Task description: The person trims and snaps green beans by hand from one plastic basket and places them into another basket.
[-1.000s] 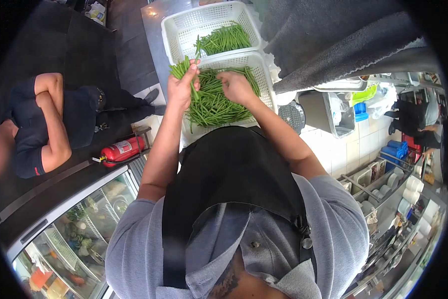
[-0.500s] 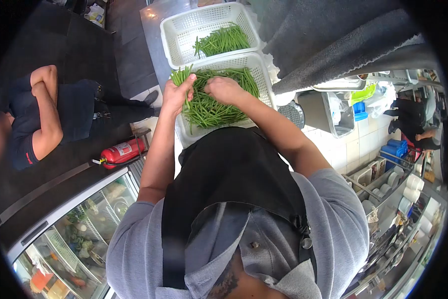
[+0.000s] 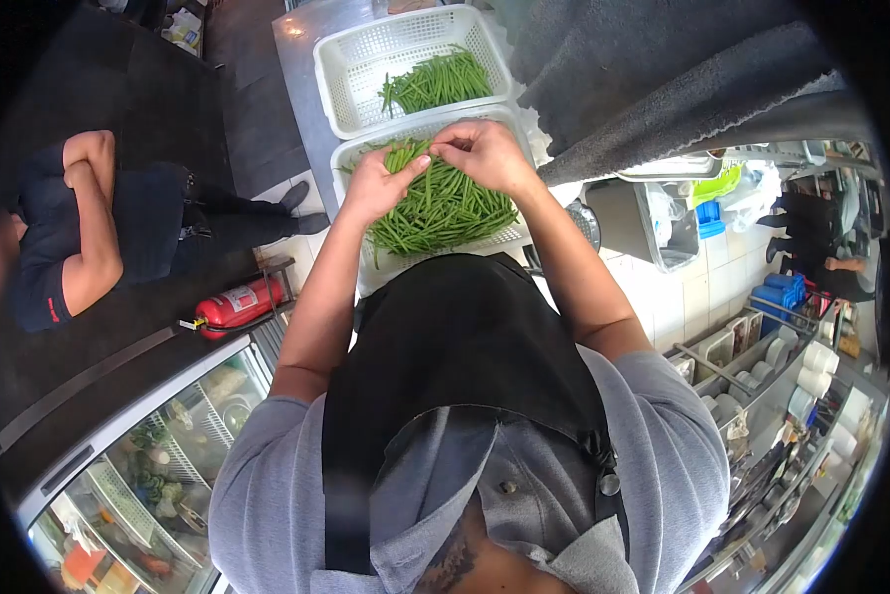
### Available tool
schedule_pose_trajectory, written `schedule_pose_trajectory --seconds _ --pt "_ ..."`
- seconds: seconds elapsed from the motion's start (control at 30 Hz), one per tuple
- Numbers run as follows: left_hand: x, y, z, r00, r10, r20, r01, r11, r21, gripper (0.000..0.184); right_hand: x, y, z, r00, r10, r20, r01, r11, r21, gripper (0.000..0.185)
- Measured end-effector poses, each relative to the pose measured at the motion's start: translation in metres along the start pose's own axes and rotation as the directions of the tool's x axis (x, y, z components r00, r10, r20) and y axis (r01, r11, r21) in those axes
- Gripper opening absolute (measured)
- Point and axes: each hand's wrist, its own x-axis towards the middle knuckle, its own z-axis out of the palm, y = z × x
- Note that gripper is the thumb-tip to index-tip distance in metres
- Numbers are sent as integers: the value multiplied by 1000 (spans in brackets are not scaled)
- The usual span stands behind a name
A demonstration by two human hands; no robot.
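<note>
My left hand [image 3: 378, 188] is closed around a small bunch of green beans [image 3: 405, 154], above the near white perforated basket [image 3: 351, 158]. My right hand [image 3: 487, 155] meets it from the other side, thumb and forefinger pinched on the bean ends. Beneath both hands, a large heap of green beans [image 3: 445, 213] fills much of the near basket. A second white perforated basket [image 3: 341, 84] stands just beyond, with a smaller pile of green beans [image 3: 440, 79] lying toward its right side.
Both baskets rest on a metal counter [image 3: 306, 59]. On the left, a person [image 3: 98, 218] stands with crossed arms near a red fire extinguisher [image 3: 237, 305] and a glass-fronted fridge [image 3: 168, 436]. To the right are a grey bin [image 3: 628, 223] and dish shelves [image 3: 762, 396].
My right hand has lifted from the bean heap and come to the bunch in my left hand. The left hand has shifted slightly right, and the bunch now tilts toward the right hand.
</note>
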Motion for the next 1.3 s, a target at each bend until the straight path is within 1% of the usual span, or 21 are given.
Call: schedule_pose_trajectory --seconds 0.07,0.17,0.33,0.4,0.47,0.5,0.57,0.6,0.67,0.73,0.8,0.83,0.87,0.9,0.93,1.0,1.07,1.13,1.2,1.27,1.3 --pt "1 -1 0 1000 10 26 -10 999 31 40 -4 -2 1 996 83 -34 -81 995 63 12" --pt "1 12 4 999 38 18 -40 988 149 42 -6 -5 -1 991 132 -35 -131 991 25 12" --pt "-1 15 14 970 227 -84 -208 960 185 44 -10 -14 -5 985 174 -19 -174 984 -20 12" --pt "2 15 16 985 144 -91 -129 979 155 44 -9 -6 0 985 170 -28 -171 985 -34 12" --pt "3 15 21 993 64 -97 -52 991 122 44 -2 14 14 967 239 -84 -187 896 403 16" --pt "2 17 29 982 70 -177 -62 997 51 39 -3 12 18 967 240 -87 -187 898 399 16" --pt "4 15 42 966 74 -249 -84 996 -28 34 -8 4 28 923 367 -118 -186 692 697 12" --pt "4 14 45 960 69 -271 -83 996 -42 33 -9 1 30 923 366 -121 -186 696 694 12" --pt "4 10 46 953 62 -296 -82 995 -55 31 -10 -6 37 898 400 -185 -95 586 805 10" --pt "4 12 47 944 59 -326 -91 992 -86 33 -10 -1 33 911 370 -184 -72 580 811 10" --pt "4 17 37 953 109 -283 -110 994 12 37 -9 6 13 980 145 -138 -48 841 539 11" --pt "3 21 30 960 152 -235 -130 986 108 42 -10 5 -1 980 145 -133 -50 840 541 11" --pt "2 25 23 959 149 -240 -125 986 110 42 -10 4 -17 998 59 -22 -52 965 257 14" --pt "0 29 16 978 164 -132 -135 969 207 42 -11 -1 -26 994 10 108 -5 999 -45 17" --pt "-2 39 10 986 167 -17 -154 941 300 42 -11 -7 -30 994 9 107 -5 999 -39 17" --pt "-6 50 4 991 129 48 -137 928 346 40 -11 -18 -38 942 -281 185 325 903 -281 21" --pt "-1 44 3 985 125 115 -161 902 400 40 -8 -19 -42 933 -248 262 316 911 -263 23" --pt "3 35 2 985 132 113 -167 901 401 40 -6 -17 -44 899 -210 385 354 866 -354 22" --pt "3 28 1 985 134 109 -167 900 402 40 -7 -16 -41 897 -276 346 393 856 -336 19" --pt "2 25 1 995 45 92 -64 976 209 36 -8 -15 -39 890 -340 305 432 844 -319 17" --pt "2 23 1 995 44 91 -62 976 211 36 -9 -14 -36 907 -341 245 406 862 -303 16"
